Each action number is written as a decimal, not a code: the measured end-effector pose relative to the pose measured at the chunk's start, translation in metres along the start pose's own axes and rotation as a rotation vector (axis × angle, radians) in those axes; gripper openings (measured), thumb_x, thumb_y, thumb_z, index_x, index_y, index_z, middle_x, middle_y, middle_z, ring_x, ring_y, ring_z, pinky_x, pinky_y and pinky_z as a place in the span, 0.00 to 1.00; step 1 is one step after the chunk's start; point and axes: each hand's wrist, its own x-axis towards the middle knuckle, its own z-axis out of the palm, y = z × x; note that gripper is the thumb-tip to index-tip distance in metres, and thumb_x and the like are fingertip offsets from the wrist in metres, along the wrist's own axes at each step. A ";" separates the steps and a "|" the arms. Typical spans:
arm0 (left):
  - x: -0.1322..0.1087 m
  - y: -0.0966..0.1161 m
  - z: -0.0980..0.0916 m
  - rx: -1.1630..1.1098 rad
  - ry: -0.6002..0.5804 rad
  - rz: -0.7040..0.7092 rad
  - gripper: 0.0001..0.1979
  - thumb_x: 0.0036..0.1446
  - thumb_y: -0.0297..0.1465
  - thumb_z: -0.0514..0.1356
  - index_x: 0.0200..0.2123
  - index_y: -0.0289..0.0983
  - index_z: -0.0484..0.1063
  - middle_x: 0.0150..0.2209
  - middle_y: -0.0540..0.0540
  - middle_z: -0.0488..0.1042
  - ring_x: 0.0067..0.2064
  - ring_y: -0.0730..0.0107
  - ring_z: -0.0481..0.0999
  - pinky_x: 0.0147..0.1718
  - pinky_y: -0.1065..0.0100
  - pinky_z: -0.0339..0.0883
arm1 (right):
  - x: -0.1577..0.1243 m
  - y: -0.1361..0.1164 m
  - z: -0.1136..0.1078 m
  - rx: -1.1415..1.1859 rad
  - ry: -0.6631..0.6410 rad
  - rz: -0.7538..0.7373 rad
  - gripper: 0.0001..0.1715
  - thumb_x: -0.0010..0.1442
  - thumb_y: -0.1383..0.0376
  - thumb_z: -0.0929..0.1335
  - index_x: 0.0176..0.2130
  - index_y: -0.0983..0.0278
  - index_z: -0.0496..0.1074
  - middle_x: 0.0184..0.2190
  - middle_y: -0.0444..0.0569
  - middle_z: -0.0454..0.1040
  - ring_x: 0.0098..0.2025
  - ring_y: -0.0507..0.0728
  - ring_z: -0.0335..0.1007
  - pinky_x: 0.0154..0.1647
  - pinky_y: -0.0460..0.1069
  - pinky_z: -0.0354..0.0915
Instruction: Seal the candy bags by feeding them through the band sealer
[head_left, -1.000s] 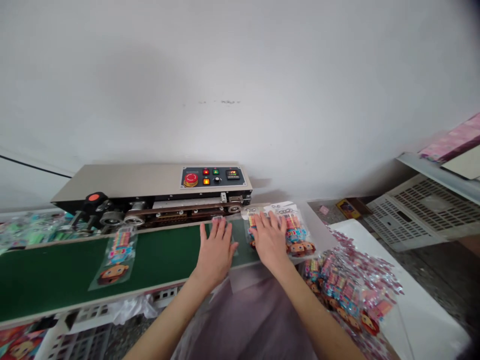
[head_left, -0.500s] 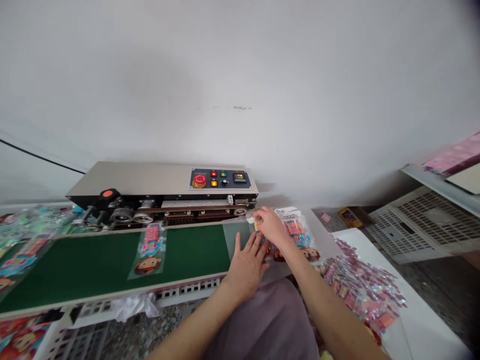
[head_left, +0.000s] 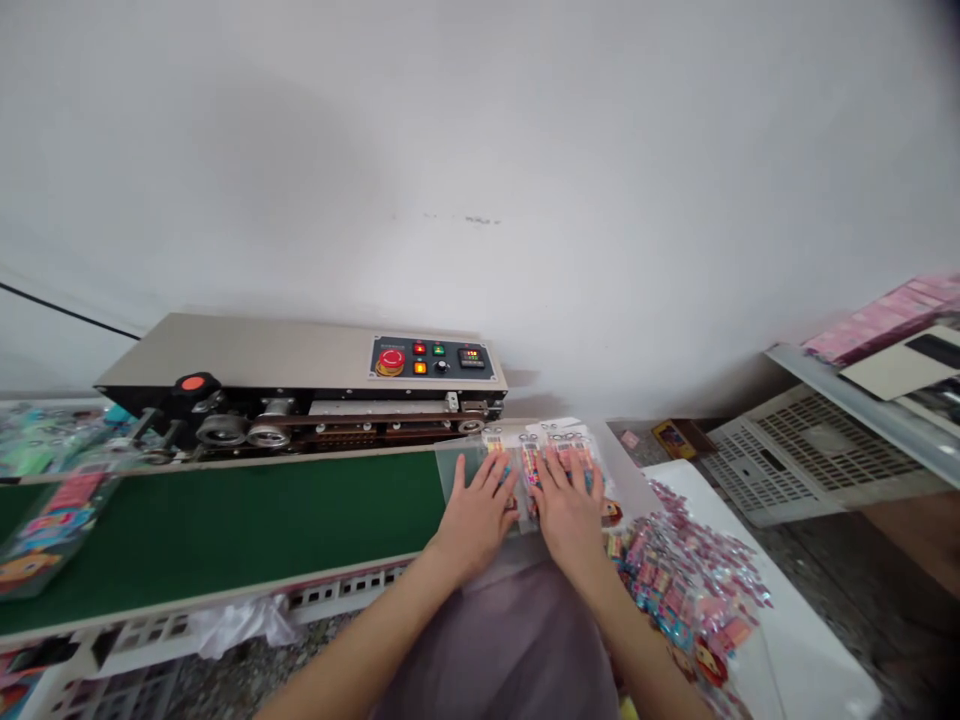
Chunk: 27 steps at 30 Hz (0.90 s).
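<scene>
Both grips released, palms down: left hand [head_left: 476, 515] flat on clear packet [head_left: 493, 441], right hand [head_left: 568, 505] flat on similar packets [head_left: 530, 457] beside it, at right end of green belt [head_left: 270, 520]. Another packet [head_left: 54, 530] lies on belt at left; beige machine [head_left: 277, 350] stands along far side.

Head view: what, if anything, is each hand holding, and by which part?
Nothing is visibly gripped: the left hand lies spread over one clear plastic packet, the right hand over neighbouring packets.
</scene>
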 end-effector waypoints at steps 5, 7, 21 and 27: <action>-0.026 -0.024 -0.016 0.041 -0.017 -0.078 0.26 0.72 0.41 0.45 0.68 0.41 0.59 0.72 0.41 0.53 0.72 0.52 0.50 0.65 0.32 0.45 | 0.016 -0.032 0.004 0.080 0.012 0.023 0.25 0.70 0.60 0.61 0.63 0.62 0.68 0.64 0.54 0.67 0.69 0.71 0.52 0.69 0.71 0.37; -0.033 -0.030 -0.028 0.068 -0.031 -0.148 0.26 0.71 0.41 0.46 0.67 0.39 0.62 0.71 0.39 0.56 0.72 0.48 0.52 0.65 0.32 0.45 | 0.018 -0.044 0.005 0.121 0.005 0.009 0.26 0.70 0.60 0.61 0.64 0.63 0.66 0.64 0.54 0.67 0.68 0.71 0.54 0.69 0.71 0.38; 0.014 0.006 -0.012 -0.069 -0.083 -0.001 0.30 0.71 0.44 0.45 0.69 0.35 0.57 0.72 0.36 0.50 0.73 0.51 0.46 0.66 0.32 0.42 | 0.076 -0.022 -0.004 0.235 -0.167 -0.089 0.24 0.65 0.73 0.60 0.54 0.61 0.75 0.51 0.51 0.75 0.52 0.60 0.65 0.51 0.52 0.61; 0.005 0.006 -0.005 -0.042 -0.053 -0.015 0.29 0.71 0.45 0.45 0.69 0.38 0.56 0.72 0.38 0.49 0.73 0.51 0.48 0.65 0.30 0.42 | 0.091 -0.022 -0.002 0.246 -0.190 -0.119 0.21 0.61 0.75 0.61 0.45 0.62 0.78 0.45 0.51 0.76 0.49 0.59 0.67 0.51 0.51 0.61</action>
